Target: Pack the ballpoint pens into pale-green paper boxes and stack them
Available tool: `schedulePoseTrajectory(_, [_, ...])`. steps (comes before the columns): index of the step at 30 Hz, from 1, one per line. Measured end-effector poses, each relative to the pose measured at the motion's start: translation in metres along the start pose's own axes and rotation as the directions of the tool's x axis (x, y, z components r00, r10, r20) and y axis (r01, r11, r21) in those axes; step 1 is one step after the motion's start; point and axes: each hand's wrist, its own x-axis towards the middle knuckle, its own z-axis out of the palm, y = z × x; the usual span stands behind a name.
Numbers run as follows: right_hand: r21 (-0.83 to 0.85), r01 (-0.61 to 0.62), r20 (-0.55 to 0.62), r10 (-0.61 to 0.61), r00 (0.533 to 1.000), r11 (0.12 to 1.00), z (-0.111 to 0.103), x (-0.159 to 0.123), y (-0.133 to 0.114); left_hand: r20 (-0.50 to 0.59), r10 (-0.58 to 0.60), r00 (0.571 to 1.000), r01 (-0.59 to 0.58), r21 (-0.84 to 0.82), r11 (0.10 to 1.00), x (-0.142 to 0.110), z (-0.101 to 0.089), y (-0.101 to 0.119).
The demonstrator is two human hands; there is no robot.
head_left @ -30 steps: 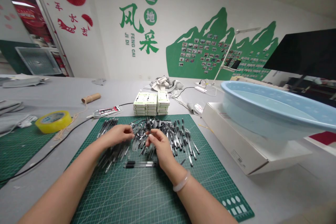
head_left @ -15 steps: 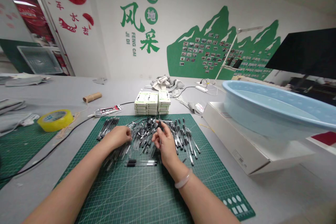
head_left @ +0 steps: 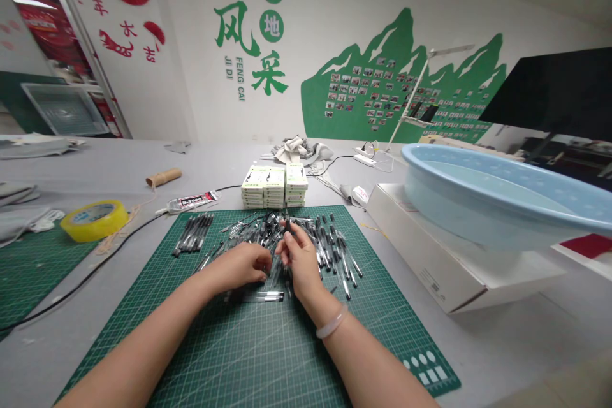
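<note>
Since the earlier frames, the left hand [head_left: 246,262] has shifted rightward over the green cutting mat [head_left: 296,357], drawing close beside the right hand [head_left: 300,255] and uncovering more of the row of pens [head_left: 194,233] near the mat's far left corner. Left fingers are loosely curled with the palm turned down; whether they grip anything cannot be told. Right thumb and forefinger are pinched together around a black pen [head_left: 287,225], stood roughly upright, the remaining fingers bent. Clear-barrelled, black-capped pens form a heap [head_left: 329,245] across the far half of the mat; a few lie side by side [head_left: 270,296] nearer the mat's middle, partly covered by the left hand. Containers: just beyond the mat's far edge, small white-and-green cartons [head_left: 273,186] stand in adjoining stacks, their contents hidden. Right of the mat, a long white cardboard box [head_left: 421,261] supports a light blue plastic basin [head_left: 478,217], tilted and overhanging the box; the box's contents are concealed, while the basin's pale interior is partly visible. Left of the mat's far corner lies a printed adhesive tube [head_left: 194,201]; its fill cannot be judged.
</note>
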Motion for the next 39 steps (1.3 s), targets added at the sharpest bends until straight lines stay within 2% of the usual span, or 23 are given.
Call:
schedulePoseTrajectory(3, [-0.006, -0.004, 0.006, 0.004, 1.000, 1.000, 0.001, -0.001, -0.001, -0.013, 0.084, 0.996, -0.083, 0.061, 0.995, 0.001, 0.002, 0.001])
schedulePoseTrajectory(8, [0.035, -0.032, 0.023, 0.031, 0.999, 0.999, 0.002, -0.001, -0.002, -0.032, 0.162, 0.986, -0.162, 0.019, 0.987, 0.002, 0.006, 0.002])
schedulePoseTrajectory(10, [0.098, -0.069, 0.059, 0.064, 0.996, 0.993, 0.001, -0.001, -0.002, -0.099, 0.151, 0.983, -0.155, -0.035, 0.987, 0.004, 0.006, 0.002])
schedulePoseTrajectory(12, [0.181, -0.126, 0.100, 0.110, 0.989, 0.975, 0.001, -0.001, -0.002, -0.189, 0.068, 0.980, -0.102, -0.176, 0.979, 0.005, 0.005, 0.001])
schedulePoseTrajectory(14, [0.262, -0.200, 0.147, 0.165, 0.975, 0.944, 0.000, 0.000, -0.002, -0.236, -0.082, 0.968, -0.027, -0.424, 0.905, 0.005, 0.001, -0.001])
schedulePoseTrajectory(17, [0.338, -0.295, 0.217, 0.231, 0.949, 0.894, -0.001, 0.000, -0.001, -0.263, -0.253, 0.931, -0.028, -0.743, 0.668, 0.005, -0.007, -0.005])
schedulePoseTrajectory(19, [0.359, -0.330, 0.243, 0.254, 0.936, 0.873, -0.001, 0.000, -0.001, -0.313, -0.323, 0.893, -0.094, -0.832, 0.546, 0.005, -0.011, -0.008])
schedulePoseTrajectory(21, [0.362, -0.358, 0.252, 0.279, 0.926, 0.861, 0.000, -0.001, 0.000, -0.354, -0.386, 0.852, -0.153, -0.873, 0.463, 0.004, -0.013, -0.010])
schedulePoseTrajectory(25, [0.300, -0.365, 0.239, 0.301, 0.923, 0.881, 0.003, -0.004, 0.000, -0.386, -0.469, 0.794, -0.213, -0.900, 0.381, 0.004, -0.015, -0.010])
schedulePoseTrajectory(28, [0.213, -0.321, 0.227, 0.273, 0.935, 0.923, 0.006, -0.007, 0.000, -0.358, -0.490, 0.795, -0.216, -0.921, 0.324, 0.004, -0.017, -0.009])
schedulePoseTrajectory(32, [0.037, -0.228, 0.213, 0.215, 0.953, 0.973, 0.009, -0.009, 0.002, -0.316, -0.480, 0.818, -0.226, -0.945, 0.238, 0.002, -0.020, -0.012])
schedulePoseTrajectory(35, [-0.040, -0.184, 0.214, 0.188, 0.959, 0.982, 0.011, -0.009, 0.004, -0.297, -0.469, 0.832, -0.218, -0.951, 0.218, 0.000, -0.021, -0.015])
schedulePoseTrajectory(39, [-0.059, -0.175, 0.209, 0.184, 0.961, 0.983, 0.011, -0.009, 0.005, -0.284, -0.433, 0.856, -0.207, -0.954, 0.217, 0.000, -0.021, -0.015])
